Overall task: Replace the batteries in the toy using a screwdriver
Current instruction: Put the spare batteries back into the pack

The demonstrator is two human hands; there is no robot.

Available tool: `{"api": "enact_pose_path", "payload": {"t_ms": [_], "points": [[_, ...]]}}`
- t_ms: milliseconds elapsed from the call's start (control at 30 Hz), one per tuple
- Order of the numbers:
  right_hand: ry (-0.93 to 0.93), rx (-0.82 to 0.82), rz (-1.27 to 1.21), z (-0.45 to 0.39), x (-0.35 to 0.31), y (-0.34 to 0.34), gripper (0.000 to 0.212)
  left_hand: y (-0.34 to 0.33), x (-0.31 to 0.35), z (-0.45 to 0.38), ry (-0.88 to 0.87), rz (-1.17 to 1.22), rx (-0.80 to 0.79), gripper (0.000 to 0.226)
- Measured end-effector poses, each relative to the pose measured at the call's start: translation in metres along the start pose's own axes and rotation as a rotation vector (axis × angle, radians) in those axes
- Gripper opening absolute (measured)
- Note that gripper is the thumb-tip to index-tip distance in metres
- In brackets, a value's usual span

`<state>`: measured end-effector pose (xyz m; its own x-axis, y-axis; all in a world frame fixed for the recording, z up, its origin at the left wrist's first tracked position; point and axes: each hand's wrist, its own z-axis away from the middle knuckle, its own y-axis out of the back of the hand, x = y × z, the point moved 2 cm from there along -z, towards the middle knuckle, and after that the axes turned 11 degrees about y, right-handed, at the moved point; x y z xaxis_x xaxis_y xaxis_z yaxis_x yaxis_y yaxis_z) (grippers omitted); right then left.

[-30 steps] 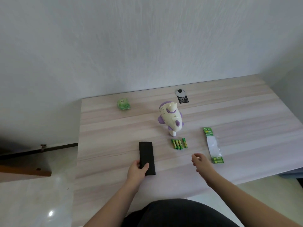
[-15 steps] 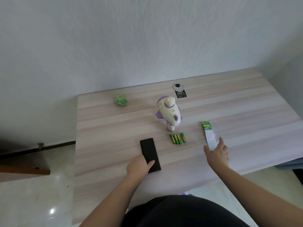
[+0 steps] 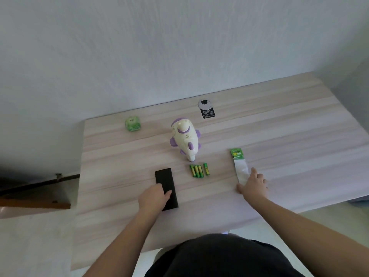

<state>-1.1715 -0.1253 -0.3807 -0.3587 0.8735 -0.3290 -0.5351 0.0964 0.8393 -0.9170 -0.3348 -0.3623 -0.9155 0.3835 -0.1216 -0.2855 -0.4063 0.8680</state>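
Note:
A white and purple toy (image 3: 184, 138) stands upright at the middle of the wooden table (image 3: 289, 140). Several green batteries (image 3: 199, 170) lie side by side just in front of it. A flat black case (image 3: 164, 179) lies to their left. My left hand (image 3: 153, 197) holds the case's near end, thumb on top. To the right lies a long clear battery pack with green ends (image 3: 238, 160). My right hand (image 3: 252, 184) rests on the pack's near end with straight, spread fingers and hides that end.
A small green cube (image 3: 132, 123) sits at the table's back left. A black tag with a round grey top (image 3: 206, 109) lies behind the toy. The table's near edge runs just in front of my body; a pale wall rises behind the table.
My right hand moved right from near the batteries and came down on the battery pack. My left hand stayed on the black case, whose near end now angles slightly right.

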Motion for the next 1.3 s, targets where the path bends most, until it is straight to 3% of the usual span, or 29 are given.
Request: {"api": "enact_pose_path", "payload": {"t_ms": [200, 367, 600, 767, 967, 1100, 1233, 1300], "points": [[0.096, -0.010, -0.335, -0.002, 0.012, 0.017, 0.086, 0.029, 0.052, 0.024, -0.125, 0.300, 0.025, 0.028], [0.351, 0.060, -0.483, 0.022, -0.019, 0.066, 0.071, 0.067, 0.120, 0.068, -0.329, 0.789, -0.331, 0.021], [0.624, 0.180, -0.555, 0.038, -0.075, 0.144, 0.065, 0.137, 0.168, 0.099, -0.439, 1.305, -0.482, 0.044], [0.723, 0.188, -0.647, 0.036, -0.098, 0.181, 0.058, 0.183, 0.169, 0.104, -0.467, 1.513, -0.434, 0.033], [0.805, 0.036, -0.748, 0.040, -0.113, 0.213, 0.056, 0.212, 0.165, 0.109, -0.401, 1.635, -0.342, 0.029], [0.875, -0.049, -0.840, 0.049, -0.122, 0.228, 0.028, 0.222, 0.155, 0.112, -0.326, 1.723, -0.253, 0.029], [0.937, 0.059, -0.785, 0.062, -0.134, 0.232, 0.021, 0.231, 0.143, 0.114, -0.304, 1.791, -0.163, 0.030], [0.990, 0.128, -0.712, 0.068, -0.140, 0.232, 0.027, 0.237, 0.137, 0.117, -0.311, 1.783, -0.127, 0.033]]}}
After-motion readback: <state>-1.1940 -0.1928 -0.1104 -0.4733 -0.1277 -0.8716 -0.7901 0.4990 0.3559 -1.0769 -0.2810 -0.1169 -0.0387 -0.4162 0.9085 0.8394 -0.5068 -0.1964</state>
